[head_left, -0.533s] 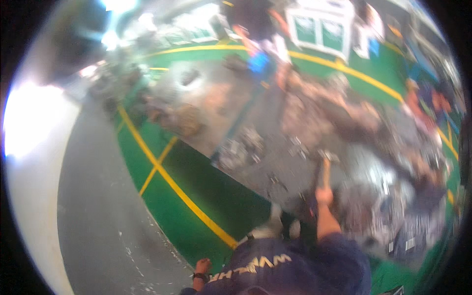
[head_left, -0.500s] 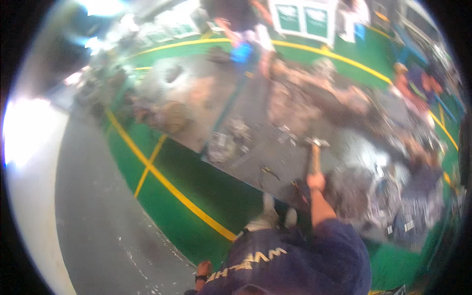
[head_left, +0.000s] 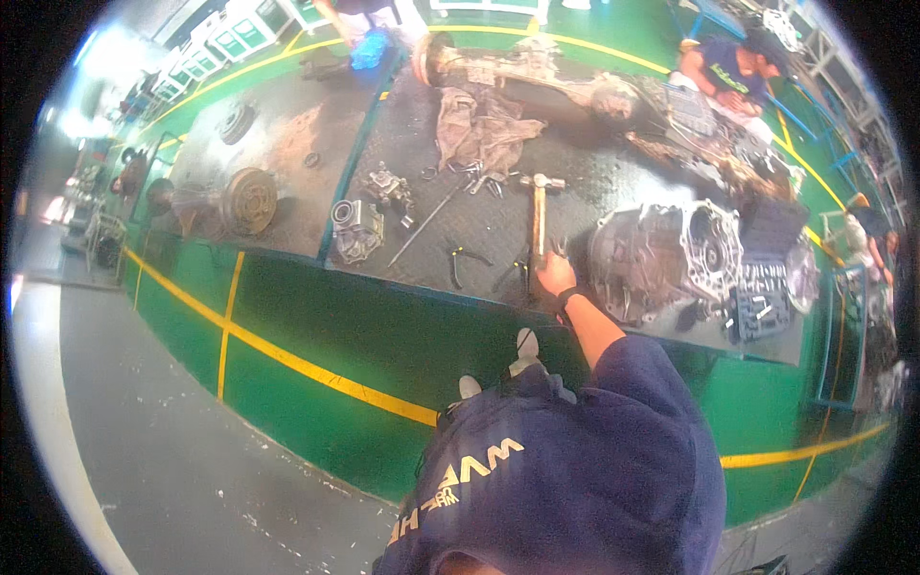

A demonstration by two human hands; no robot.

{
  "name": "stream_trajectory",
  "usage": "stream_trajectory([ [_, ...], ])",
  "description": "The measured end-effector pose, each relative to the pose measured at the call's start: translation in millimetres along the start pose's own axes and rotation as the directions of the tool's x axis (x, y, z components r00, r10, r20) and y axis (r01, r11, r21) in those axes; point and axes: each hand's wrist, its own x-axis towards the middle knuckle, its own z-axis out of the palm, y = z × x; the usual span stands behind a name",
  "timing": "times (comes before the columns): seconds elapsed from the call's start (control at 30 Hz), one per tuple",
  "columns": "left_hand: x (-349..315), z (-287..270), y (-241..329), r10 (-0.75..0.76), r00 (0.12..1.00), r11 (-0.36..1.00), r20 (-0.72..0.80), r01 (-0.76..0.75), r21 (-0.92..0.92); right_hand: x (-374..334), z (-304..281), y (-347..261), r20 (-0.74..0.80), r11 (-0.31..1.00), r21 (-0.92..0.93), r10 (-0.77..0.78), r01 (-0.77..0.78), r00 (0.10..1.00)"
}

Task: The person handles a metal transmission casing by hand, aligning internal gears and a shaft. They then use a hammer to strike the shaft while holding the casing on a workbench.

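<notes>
My right hand (head_left: pixel 556 274) is closed on the near end of a hammer's wooden handle, at the front edge of the metal-topped bench (head_left: pixel 422 273). The hammer (head_left: pixel 540 225) points away from me, its metal head at the far end. I cannot tell whether the head rests on the bench top. Just left of the hand are black-handled pliers (head_left: pixel 470 257). To its right stands a large grey metal gearbox housing (head_left: pixel 642 259). My left hand is out of view.
Left of the hammer lie a long thin rod (head_left: pixel 422 225), a grey cast housing (head_left: pixel 356 232) and brown rags (head_left: pixel 484 134). Behind is a rusty axle (head_left: pixel 537 75). A socket set (head_left: pixel 762 297) sits at the right. A co-worker (head_left: pixel 733 81) is at the far right.
The view has shifted and sharpened, and the bench things appear further left. My right hand still grips the hammer. My left hand, seen low down before, has left the view.
</notes>
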Motion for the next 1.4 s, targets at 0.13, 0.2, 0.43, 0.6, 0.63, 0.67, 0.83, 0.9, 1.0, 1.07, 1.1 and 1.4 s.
stream_trajectory([
  [0.13, 54.0, -56.4, -27.3, 0.247, 0.966, 0.870, 0.076, -0.255, 0.422, -85.9, -32.1, 10.6, -0.018, 0.994, 0.110, -0.002, 0.004, 1.000],
  [0.2, 95.0, -81.0, -36.9, 0.511, 0.828, 0.346, 0.230, -0.443, 0.827, -151.1, -33.9, 37.0, -0.104, 1.000, -0.012, -0.024, 0.023, 0.994],
  [0.43, 244.8, -106.1, 53.2, 0.084, 0.985, 0.937, 0.152, -0.026, -0.347, -459.1, -63.9, 185.7, -0.066, 0.833, -0.184, 0.519, -0.522, 0.852],
  [0.6, 255.8, -63.6, 165.2, 0.290, 0.924, 0.879, 0.249, -0.155, -0.451, -625.1, -52.4, 234.3, -0.063, 0.186, 0.200, 0.982, -0.962, 0.177],
  [0.63, 251.7, -46.2, 191.8, 0.303, 0.920, 0.909, 0.248, -0.201, -0.365, -646.0, -39.2, 245.3, -0.169, 0.120, 0.244, 0.982, -0.962, 0.079],
  [0.67, 235.7, -19.7, 228.1, 0.313, 0.910, 0.934, 0.272, -0.242, -0.264, -686.0, -6.3, 295.6, -0.268, 0.147, 0.183, 0.959, -0.972, 0.094],
  [0.83, 229.0, 32.0, 292.2, 0.514, 0.704, 0.588, 0.490, -0.705, 0.396, -644.8, 11.6, 312.2, 0.008, 0.180, 0.398, 0.980, -0.899, 0.199],
  [0.9, 224.3, 61.7, 312.9, 0.563, 0.639, 0.481, 0.524, -0.769, 0.421, -620.4, 8.4, 323.7, 0.079, 0.227, 0.437, 0.954, -0.870, 0.289],
  [1.0, 229.9, 97.4, 355.6, 0.624, 0.574, 0.357, 0.531, -0.813, 0.459, -583.4, -18.4, 321.7, -0.025, 0.347, 0.568, 0.914, -0.746, 0.406],
  [1.07, 221.1, 110.8, 362.8, 0.568, 0.623, 0.409, 0.538, -0.781, 0.472, -561.1, -48.6, 330.7, -0.091, 0.534, 0.387, 0.834, -0.752, 0.545],
  [1.1, 204.6, 122.4, 380.3, 0.271, 0.814, 0.860, 0.515, -0.444, 0.250, -544.9, -61.8, 341.6, -0.069, 0.563, 0.320, 0.816, -0.762, 0.574],
  [1.4, 46.5, 188.1, 508.7, 0.765, 0.503, 0.448, 0.402, -0.864, 0.229, -512.2, -48.8, 446.7, -0.323, 0.623, 0.513, 0.778, -0.591, 0.539],
])
